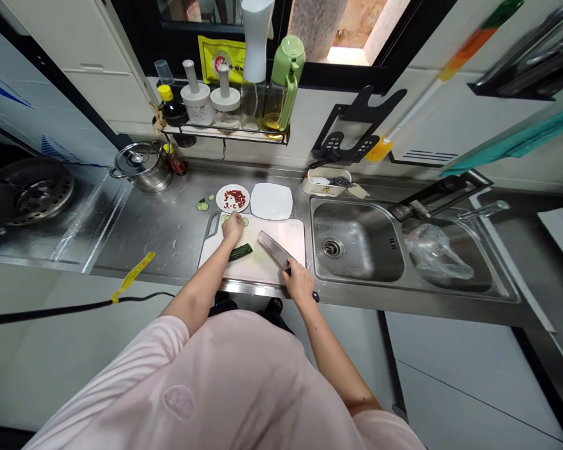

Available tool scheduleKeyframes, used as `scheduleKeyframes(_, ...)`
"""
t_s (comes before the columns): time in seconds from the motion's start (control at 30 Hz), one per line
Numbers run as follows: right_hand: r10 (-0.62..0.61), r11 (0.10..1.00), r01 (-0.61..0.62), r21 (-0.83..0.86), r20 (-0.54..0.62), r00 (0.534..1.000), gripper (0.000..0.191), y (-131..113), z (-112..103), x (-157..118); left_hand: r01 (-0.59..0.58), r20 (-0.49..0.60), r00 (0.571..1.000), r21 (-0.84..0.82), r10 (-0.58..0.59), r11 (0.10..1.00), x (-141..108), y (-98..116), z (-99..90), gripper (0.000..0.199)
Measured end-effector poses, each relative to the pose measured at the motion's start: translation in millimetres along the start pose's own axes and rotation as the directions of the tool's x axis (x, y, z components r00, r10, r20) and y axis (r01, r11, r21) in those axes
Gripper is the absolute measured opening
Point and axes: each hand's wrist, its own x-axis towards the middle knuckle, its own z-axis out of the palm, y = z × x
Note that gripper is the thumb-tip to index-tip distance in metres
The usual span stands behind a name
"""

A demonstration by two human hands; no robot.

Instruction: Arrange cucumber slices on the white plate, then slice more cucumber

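Note:
My right hand (299, 282) is shut on the handle of a steel cleaver (274, 250), whose blade lies slanted over a white plastic cutting board (286, 234). My left hand (233, 227) rests with bunched fingers at the board's far side, over a few thin cucumber slices (244, 221). Whether it grips them is hidden. A dark green cucumber piece (241, 252) lies on the board between my hands. Beyond the board are a white plate of chopped red chili (233, 198) and a bare white square plate (271, 201). More cucumber slices (202, 205) lie on the steel counter.
A double steel sink (356, 240) lies right of the board, with a plastic bag (438, 253) in its right basin. A steel pot (143, 167) stands left, beside a stove burner (25, 190). Bottles and jars crowd a rack (225, 136) along the back.

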Motion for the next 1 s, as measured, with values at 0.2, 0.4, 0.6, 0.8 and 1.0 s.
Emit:
scheduleKeyframes(0.2, 0.006, 1.000, -0.006, 0.018, -0.001, 1.000, 0.037, 1.4, -0.6, 0.6, -0.058, -0.004, 0.998, 0.094, 0.059, 0.994, 1.9, 1.9, 0.5, 0.023)
scheduleKeyframes(0.4, 0.017, 0.999, -0.017, 0.033, -0.005, 1.000, 0.036, 2.0, -0.3, 1.6, -0.163, 0.002, 0.986, 0.190, 0.166, 0.968, -0.1, -1.3, 2.4, 0.023)
scheduleKeyframes(0.6, -0.010, 0.999, 0.011, 0.048, -0.019, 1.000, 0.035, 0.2, 2.2, 3.8, -0.197, 0.009, 0.980, 0.189, 0.199, 0.962, -0.7, -6.8, 7.1, 0.028)
scheduleKeyframes(0.8, -0.016, 0.999, 0.016, 0.046, -0.008, 1.000, 0.036, -0.7, 0.7, 2.9, -0.194, 0.022, 0.981, 0.172, 0.193, 0.966, -1.2, -5.9, 7.5, 0.029)
scheduleKeyframes(1.0, -0.002, 0.999, 0.002, 0.045, 0.006, 1.000, 0.036, -0.1, -0.8, 1.4, -0.204, 0.008, 0.978, 0.193, 0.206, 0.960, -0.8, -6.3, 8.3, 0.028)
